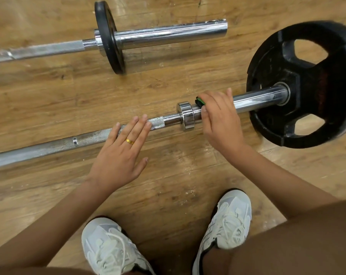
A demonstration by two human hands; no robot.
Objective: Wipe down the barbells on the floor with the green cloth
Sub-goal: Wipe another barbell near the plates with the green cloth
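Gripping the green cloth around the chrome sleeve of the near barbell, the right hand sits just beside the collar, its fingers curled over cloth and steel together. The left hand lies flat, fingers straight, on the knurled shaft. Both bars rest on the wooden floor; the far barbell lies well apart. The cloth looks soft and thin. It should slide easily on the smooth sleeve but will probably drag on the knurling. Heavy, stiff and weighted by its large plate, the bar is best wiped in place.
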